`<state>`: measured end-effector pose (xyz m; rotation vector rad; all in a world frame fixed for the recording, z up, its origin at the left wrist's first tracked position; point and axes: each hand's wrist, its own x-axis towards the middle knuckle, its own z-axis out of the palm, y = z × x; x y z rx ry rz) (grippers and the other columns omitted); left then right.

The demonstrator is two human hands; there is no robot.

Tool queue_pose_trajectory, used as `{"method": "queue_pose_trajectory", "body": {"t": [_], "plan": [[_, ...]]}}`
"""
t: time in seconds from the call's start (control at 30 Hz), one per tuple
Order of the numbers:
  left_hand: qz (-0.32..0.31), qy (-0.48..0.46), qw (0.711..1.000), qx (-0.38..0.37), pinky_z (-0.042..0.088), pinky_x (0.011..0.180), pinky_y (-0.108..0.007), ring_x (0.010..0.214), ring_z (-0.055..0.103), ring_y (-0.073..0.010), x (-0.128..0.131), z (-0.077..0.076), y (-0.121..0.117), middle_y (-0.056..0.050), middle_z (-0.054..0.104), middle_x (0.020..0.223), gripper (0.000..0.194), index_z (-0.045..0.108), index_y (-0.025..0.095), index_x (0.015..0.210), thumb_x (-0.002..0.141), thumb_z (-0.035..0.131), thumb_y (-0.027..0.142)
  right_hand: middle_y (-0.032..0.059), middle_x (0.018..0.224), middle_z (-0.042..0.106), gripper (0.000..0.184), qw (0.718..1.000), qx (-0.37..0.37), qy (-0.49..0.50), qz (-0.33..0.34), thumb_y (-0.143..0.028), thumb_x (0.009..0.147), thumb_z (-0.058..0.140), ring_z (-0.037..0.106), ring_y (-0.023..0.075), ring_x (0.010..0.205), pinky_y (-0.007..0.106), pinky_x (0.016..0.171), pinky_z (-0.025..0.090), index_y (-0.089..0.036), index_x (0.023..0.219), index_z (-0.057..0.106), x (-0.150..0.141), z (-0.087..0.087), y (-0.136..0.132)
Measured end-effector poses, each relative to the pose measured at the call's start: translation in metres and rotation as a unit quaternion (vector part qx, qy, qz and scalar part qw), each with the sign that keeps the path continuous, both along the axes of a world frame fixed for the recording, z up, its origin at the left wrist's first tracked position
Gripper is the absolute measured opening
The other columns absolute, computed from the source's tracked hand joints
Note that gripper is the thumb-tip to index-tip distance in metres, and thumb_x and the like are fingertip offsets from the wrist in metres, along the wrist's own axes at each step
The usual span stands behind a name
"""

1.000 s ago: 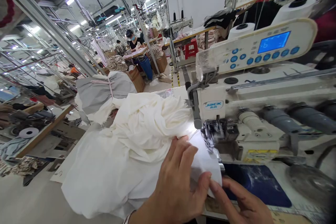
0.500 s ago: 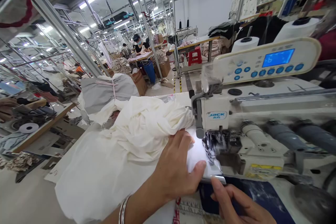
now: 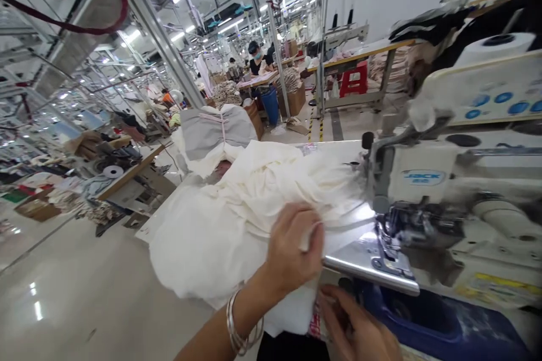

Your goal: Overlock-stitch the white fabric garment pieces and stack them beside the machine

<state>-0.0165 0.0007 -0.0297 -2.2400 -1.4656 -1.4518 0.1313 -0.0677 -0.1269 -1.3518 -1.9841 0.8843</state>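
A heap of thin off-white fabric point(image 3: 271, 175) spreads over the sewing table and hangs over its front edge. My left hand point(image 3: 294, 245) is closed on a fold of this fabric, left of the sewing machine point(image 3: 423, 175). Lower down, my right hand point(image 3: 359, 321) has its fingers pinched together at the fabric's hanging edge; slight blur and the curled fingers partly hide what is between them. The machine's lit metal plate point(image 3: 359, 254) shows bare metal under the needle area, to the right of both hands.
Behind the heap stands a tied grey bundle point(image 3: 220, 130). A dark blue tray point(image 3: 444, 316) lies below the plate. A thread cone point(image 3: 493, 48) is above the control panel point(image 3: 499, 96). Farther off, a person point(image 3: 259, 62) sits at a table, and a red stool point(image 3: 354, 79) stands near another machine.
Both hands have drawn away from the needle area, toward the front left, and the fabric has come off the metal plate. The left fingers have closed on a fold. The view has swung left.
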Motion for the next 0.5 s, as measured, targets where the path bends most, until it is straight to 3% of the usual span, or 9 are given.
{"method": "queue_pose_trajectory", "body": {"t": [0.07,0.1,0.17,0.23,0.33,0.4,0.47,0.5], "plan": [[0.194,0.013,0.981,0.021,0.048,0.084,-0.039,0.094,0.056,-0.0226,-0.037,-0.009,-0.025,-0.009,0.059,0.096,0.018,0.053,0.017,0.102,0.084,0.057,0.018,0.0018,0.082,0.075,0.036,0.998,-0.007,-0.063,0.028,-0.042,0.099,0.034,0.073,0.0232,0.073,0.03,0.06,0.052,-0.024,0.118,0.059,-0.006,0.001,0.005],[0.28,0.025,0.96,-0.023,0.046,0.084,-0.043,0.096,0.054,-0.0257,-0.057,-0.014,-0.037,-0.011,0.058,0.098,0.024,0.053,0.016,0.103,0.082,0.061,0.023,0.0032,0.081,0.075,0.037,0.995,-0.003,-0.099,0.022,-0.04,0.099,0.034,0.073,0.0255,0.072,0.033,0.06,0.053,-0.023,0.122,0.056,-0.011,0.003,0.007],[0.348,0.039,0.924,-0.156,0.045,0.081,-0.046,0.09,0.054,-0.028,-0.094,-0.021,-0.055,-0.009,0.058,0.09,0.022,0.056,0.016,0.094,0.078,0.063,0.029,0.0064,0.074,0.073,0.036,0.985,0.006,-0.173,0.004,-0.036,0.099,0.033,0.072,0.0301,0.068,0.038,0.059,0.051,-0.021,0.12,0.058,-0.023,0.011,0.012],[0.32,0.036,0.913,-0.249,0.045,0.072,-0.04,0.074,0.055,-0.0238,-0.122,-0.023,-0.066,-0.004,0.056,0.074,0.01,0.053,0.019,0.076,0.079,0.058,0.028,0.0077,0.068,0.071,0.031,0.975,0.0,-0.222,0.01,-0.03,0.098,0.034,0.071,0.0326,0.065,0.038,0.057,0.048,-0.021,0.108,0.062,-0.034,0.017,0.016],[0.286,-0.004,0.923,-0.258,0.043,0.057,-0.03,0.051,0.051,-0.016,-0.145,-0.006,-0.068,0.004,0.049,0.057,0.016,0.044,0.021,0.071,0.086,0.048,0.026,0.0075,0.068,0.071,0.028,0.97,-0.01,-0.241,0.027,-0.025,0.098,0.033,0.071,0.0328,0.066,0.036,0.055,0.045,-0.021,0.096,0.061,-0.043,0.021,0.018],[0.288,-0.045,0.926,-0.239,0.042,0.049,-0.026,0.042,0.047,-0.0135,-0.152,0.018,-0.054,0.008,0.043,0.051,0.016,0.04,0.023,0.079,0.093,0.04,0.03,0.0064,0.069,0.071,0.026,0.969,-0.005,-0.244,0.026,-0.023,0.098,0.032,0.071,0.0314,0.068,0.034,0.055,0.043,-0.021,0.093,0.057,-0.041,0.02,0.014],[0.276,-0.09,0.936,-0.198,0.041,0.045,-0.023,0.04,0.047,-0.0121,-0.155,0.051,-0.025,0.009,0.042,0.052,0.015,0.036,0.024,0.084,0.096,0.034,0.032,0.0036,0.065,0.07,0.023,0.969,0.009,-0.245,0.031,-0.025,0.098,0.032,0.07,0.0292,0.063,0.032,0.052,0.04,-0.023,0.09,0.053,-0.037,0.019,0.007],[0.246,-0.131,0.95,-0.144,0.043,0.045,-0.022,0.044,0.05,-0.0113,-0.155,0.068,-0.005,0.008,0.044,0.058,0.014,0.036,0.024,0.083,0.095,0.039,0.03,0.0016,0.062,0.068,0.022,0.97,0.02,-0.24,0.036,-0.027,0.099,0.031,0.069,0.0275,0.059,0.03,0.05,0.038,-0.023,0.089,0.051,-0.034,0.018,0.003]]}}
